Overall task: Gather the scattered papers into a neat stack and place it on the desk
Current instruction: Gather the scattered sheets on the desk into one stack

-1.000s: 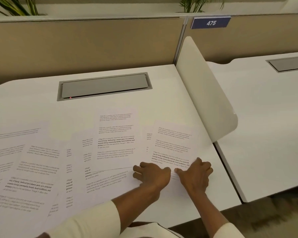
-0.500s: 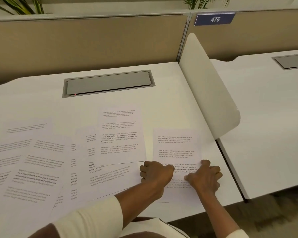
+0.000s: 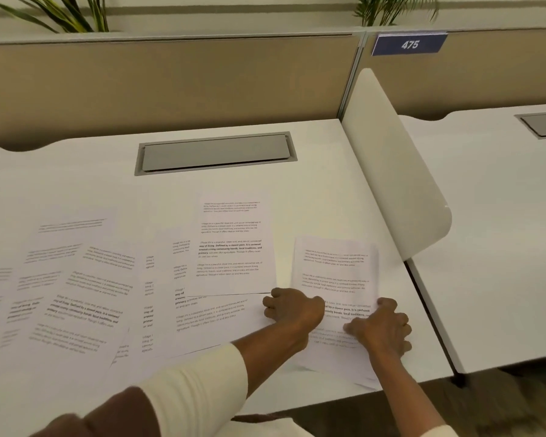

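A small pile of printed sheets lies at the desk's front right, slightly fanned at its near corner. My left hand sits with curled fingers on the pile's left edge, and my right hand presses flat on its lower right part. Another printed sheet lies just left of the pile, on top of overlapping papers. Several more scattered sheets spread across the desk's left half, running out of view at the left edge.
The white desk has a grey cable hatch at the back. A white curved divider stands along its right side, with a second desk beyond. A beige partition with a blue 475 sign closes the back.
The right-hand sheets have turned from slanted to nearly square with the desk edge and slid toward me. Both hands moved right and nearer with them.
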The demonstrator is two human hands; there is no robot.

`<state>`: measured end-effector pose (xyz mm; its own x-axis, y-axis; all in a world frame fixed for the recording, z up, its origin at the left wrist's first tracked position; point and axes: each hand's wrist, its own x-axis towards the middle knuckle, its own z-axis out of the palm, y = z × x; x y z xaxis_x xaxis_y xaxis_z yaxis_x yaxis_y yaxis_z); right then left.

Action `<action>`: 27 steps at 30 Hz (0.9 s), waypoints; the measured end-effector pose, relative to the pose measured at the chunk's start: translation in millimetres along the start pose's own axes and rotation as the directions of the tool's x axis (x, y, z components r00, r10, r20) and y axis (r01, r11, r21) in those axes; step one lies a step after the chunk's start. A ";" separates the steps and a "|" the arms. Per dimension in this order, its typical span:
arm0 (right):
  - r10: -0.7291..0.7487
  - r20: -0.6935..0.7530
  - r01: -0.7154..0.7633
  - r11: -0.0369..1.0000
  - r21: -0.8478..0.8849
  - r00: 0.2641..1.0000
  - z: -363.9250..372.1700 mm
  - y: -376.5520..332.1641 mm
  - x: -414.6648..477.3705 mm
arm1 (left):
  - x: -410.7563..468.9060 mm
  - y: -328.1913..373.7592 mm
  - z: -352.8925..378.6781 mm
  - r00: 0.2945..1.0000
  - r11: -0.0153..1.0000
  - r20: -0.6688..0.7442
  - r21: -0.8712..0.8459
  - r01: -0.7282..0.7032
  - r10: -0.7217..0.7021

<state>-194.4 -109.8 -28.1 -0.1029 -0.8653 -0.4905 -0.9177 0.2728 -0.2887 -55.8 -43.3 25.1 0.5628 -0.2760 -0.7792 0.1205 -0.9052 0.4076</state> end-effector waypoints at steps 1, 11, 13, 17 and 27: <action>0.001 0.007 -0.001 0.999 0.036 1.000 -0.3 1.0 1.3 | 0.4 0.8 0.9 1.000 0.997 0.008 -0.075 -0.001 0.002; -0.029 0.010 0.026 0.978 0.206 1.000 6.4 -8.9 4.0 | 14.0 -26.8 -25.3 0.957 0.954 -0.059 -0.083 -0.287 0.283; -0.043 0.021 0.036 0.967 0.253 0.999 7.0 -16.6 3.3 | 17.4 -30.2 -41.0 0.952 0.939 -0.049 -0.158 -0.305 0.301; -0.076 0.068 0.048 0.935 0.351 0.995 5.9 -41.1 0.1 | 23.8 -34.3 -78.5 0.945 0.912 0.009 -0.263 -0.314 0.328; -0.313 0.313 0.057 0.782 0.620 0.897 23.0 -133.2 -9.8 | 67.8 -45.9 -159.5 0.946 0.875 -0.117 -0.359 -0.324 0.302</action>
<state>-62.3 -128.0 -3.8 0.3152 -0.7297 -0.6069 -0.4858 0.4253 -0.7636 107.3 31.0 29.5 0.6644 -0.4968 -0.5583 0.2164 -0.5871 0.7800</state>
